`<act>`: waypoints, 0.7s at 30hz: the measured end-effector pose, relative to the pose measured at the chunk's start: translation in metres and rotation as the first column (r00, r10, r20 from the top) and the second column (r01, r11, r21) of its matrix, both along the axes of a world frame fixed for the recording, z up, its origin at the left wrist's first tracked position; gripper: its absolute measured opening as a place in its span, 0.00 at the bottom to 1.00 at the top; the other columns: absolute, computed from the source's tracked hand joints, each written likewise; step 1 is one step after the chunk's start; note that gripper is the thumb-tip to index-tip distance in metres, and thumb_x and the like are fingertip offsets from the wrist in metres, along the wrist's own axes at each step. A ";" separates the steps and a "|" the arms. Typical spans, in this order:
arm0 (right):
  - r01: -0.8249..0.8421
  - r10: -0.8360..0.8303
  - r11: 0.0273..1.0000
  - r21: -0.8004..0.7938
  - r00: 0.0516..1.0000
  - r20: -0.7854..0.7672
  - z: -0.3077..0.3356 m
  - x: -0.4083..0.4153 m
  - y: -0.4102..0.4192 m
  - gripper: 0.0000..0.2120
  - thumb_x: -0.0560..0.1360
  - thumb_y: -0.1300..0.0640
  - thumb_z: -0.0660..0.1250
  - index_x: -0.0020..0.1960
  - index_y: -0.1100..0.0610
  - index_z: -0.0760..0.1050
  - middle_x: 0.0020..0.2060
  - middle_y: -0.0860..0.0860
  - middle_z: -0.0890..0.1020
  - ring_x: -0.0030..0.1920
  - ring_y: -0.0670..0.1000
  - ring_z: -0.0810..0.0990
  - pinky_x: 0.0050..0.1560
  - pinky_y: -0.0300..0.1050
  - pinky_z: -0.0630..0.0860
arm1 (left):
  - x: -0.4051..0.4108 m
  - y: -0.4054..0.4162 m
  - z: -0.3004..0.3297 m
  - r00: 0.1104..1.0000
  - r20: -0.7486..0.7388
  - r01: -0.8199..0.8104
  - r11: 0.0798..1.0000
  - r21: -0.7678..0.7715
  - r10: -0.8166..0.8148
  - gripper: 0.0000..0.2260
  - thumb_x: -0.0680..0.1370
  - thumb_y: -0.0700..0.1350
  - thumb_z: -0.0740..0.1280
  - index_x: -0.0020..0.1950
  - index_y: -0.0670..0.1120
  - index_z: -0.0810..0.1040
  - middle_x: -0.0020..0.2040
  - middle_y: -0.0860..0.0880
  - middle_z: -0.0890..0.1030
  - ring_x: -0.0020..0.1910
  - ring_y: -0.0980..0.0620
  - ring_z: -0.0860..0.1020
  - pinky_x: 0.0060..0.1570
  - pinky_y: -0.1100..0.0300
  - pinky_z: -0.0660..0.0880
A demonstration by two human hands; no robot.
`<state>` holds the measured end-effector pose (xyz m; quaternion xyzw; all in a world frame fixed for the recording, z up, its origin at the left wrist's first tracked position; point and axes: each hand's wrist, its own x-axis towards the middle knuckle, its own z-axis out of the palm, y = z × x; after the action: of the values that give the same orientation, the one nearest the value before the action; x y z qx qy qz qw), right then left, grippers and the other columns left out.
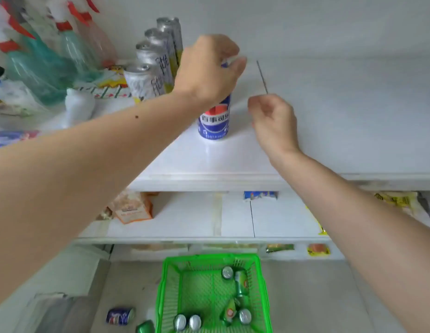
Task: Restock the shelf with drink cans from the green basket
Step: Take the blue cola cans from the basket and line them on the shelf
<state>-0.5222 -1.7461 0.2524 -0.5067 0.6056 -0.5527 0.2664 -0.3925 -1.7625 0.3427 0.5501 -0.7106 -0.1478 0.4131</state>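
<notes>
A blue, red and white drink can (214,121) stands upright on the white top shelf (233,162). My left hand (206,70) grips its top from above. My right hand (272,121) hovers just right of the can, fingers loosely curled, holding nothing. To the left of the blue can a row of several tall silver cans (151,68) runs toward the back of the shelf. Below on the floor sits the green basket (170,284) with several green and silver cans (240,282) lying inside.
Spray bottles (41,51) and a white bottle (77,106) crowd the shelf's left end. The lower shelf (185,217) holds an orange packet (132,207) and other packets. A blue can (120,316) and a green can (144,328) lie on the floor left of the basket.
</notes>
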 end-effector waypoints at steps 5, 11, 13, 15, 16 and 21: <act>0.148 -0.160 0.971 -0.186 0.986 -0.051 -0.030 0.050 0.075 0.04 0.76 0.54 0.63 0.44 0.51 0.75 0.40 0.48 0.80 0.42 0.46 0.78 0.49 0.45 0.75 | 0.038 0.075 -0.058 0.988 -0.129 0.069 0.991 -0.117 -0.084 0.12 0.73 0.49 0.65 0.50 0.46 0.83 0.45 0.54 0.84 0.45 0.60 0.80 0.49 0.64 0.75; 0.115 -0.159 0.945 -0.306 0.979 -0.124 -0.126 0.108 0.145 0.07 0.79 0.61 0.63 0.51 0.63 0.77 0.48 0.57 0.77 0.46 0.46 0.76 0.49 0.38 0.73 | 0.105 0.139 -0.172 0.979 -0.160 0.119 0.992 -0.032 -0.123 0.09 0.76 0.48 0.66 0.53 0.46 0.81 0.51 0.52 0.82 0.45 0.57 0.80 0.47 0.63 0.76; 0.049 -0.095 0.968 -0.246 0.980 -0.176 -0.170 0.123 0.162 0.07 0.79 0.61 0.63 0.52 0.63 0.77 0.48 0.55 0.76 0.46 0.42 0.75 0.48 0.37 0.73 | 0.126 0.154 -0.220 0.986 -0.141 0.094 0.995 0.035 -0.088 0.09 0.76 0.47 0.66 0.53 0.46 0.81 0.51 0.52 0.81 0.45 0.55 0.80 0.48 0.61 0.76; -0.011 -0.025 0.985 -0.172 0.977 -0.210 -0.219 0.135 0.175 0.06 0.79 0.61 0.64 0.52 0.63 0.76 0.49 0.55 0.77 0.46 0.42 0.76 0.47 0.41 0.75 | 0.144 0.166 -0.271 0.993 -0.117 0.051 0.989 0.137 -0.035 0.09 0.76 0.47 0.66 0.54 0.46 0.81 0.51 0.52 0.81 0.46 0.55 0.80 0.50 0.59 0.76; -0.043 0.011 0.990 -0.138 0.975 -0.221 -0.245 0.140 0.181 0.06 0.79 0.61 0.64 0.52 0.63 0.76 0.49 0.55 0.77 0.46 0.45 0.77 0.48 0.44 0.76 | 0.152 0.172 -0.297 0.995 -0.101 0.030 0.981 0.192 -0.011 0.10 0.76 0.47 0.66 0.55 0.47 0.81 0.52 0.52 0.81 0.47 0.56 0.80 0.50 0.59 0.76; -0.221 0.234 0.972 0.076 0.918 -0.319 -0.387 0.142 0.206 0.06 0.77 0.61 0.67 0.52 0.63 0.77 0.47 0.56 0.78 0.48 0.54 0.79 0.50 0.52 0.76 | 0.178 0.199 -0.433 0.999 0.007 -0.050 0.902 0.430 0.052 0.10 0.76 0.47 0.68 0.55 0.47 0.81 0.52 0.50 0.82 0.48 0.54 0.81 0.50 0.57 0.76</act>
<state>-0.3805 -1.5401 -0.1351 -0.6528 0.5887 -0.4150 0.2348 -0.2146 -1.5636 -0.0902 0.6455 -0.6450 -0.2913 0.2871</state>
